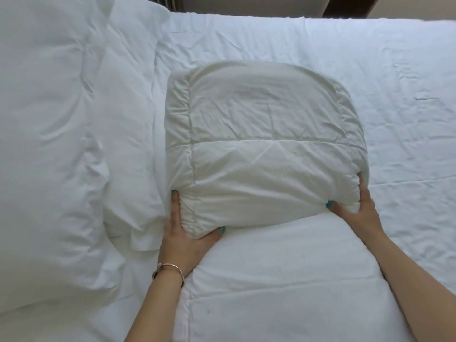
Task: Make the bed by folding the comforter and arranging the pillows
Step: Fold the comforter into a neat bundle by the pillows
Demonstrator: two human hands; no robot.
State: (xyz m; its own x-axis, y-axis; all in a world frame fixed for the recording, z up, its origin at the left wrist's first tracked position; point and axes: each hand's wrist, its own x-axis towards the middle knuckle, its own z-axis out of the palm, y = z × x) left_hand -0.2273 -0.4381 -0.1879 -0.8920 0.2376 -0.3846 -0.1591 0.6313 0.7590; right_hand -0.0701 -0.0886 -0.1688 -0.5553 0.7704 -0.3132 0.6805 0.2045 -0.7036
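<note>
Both the left hand [183,233] and right hand [355,202] grip the near corners of an off-white quilted pillow [264,149] lying mid-bed on the wrinkled white sheet [370,70]. Its placing seems unfinished; the plump white pillows [49,144] along the bed's left edge and the white comforter [283,280] at the near edge still look unsorted.

A bed [370,58] covered by a wrinkled white sheet [407,134] is filling nearly the whole view. A cream-white pillow [264,144] with a stitched border is lying on the sheet near the middle. A bigger white pillow [44,144] is sitting along the left side, and a second white pillow [128,119] is lying partly under it, between it and the cream one and touching both. Nearer the camera, a white stitched comforter [283,280] is spreading over the bed, its far edge meeting the cream pillow's near edge.
</note>
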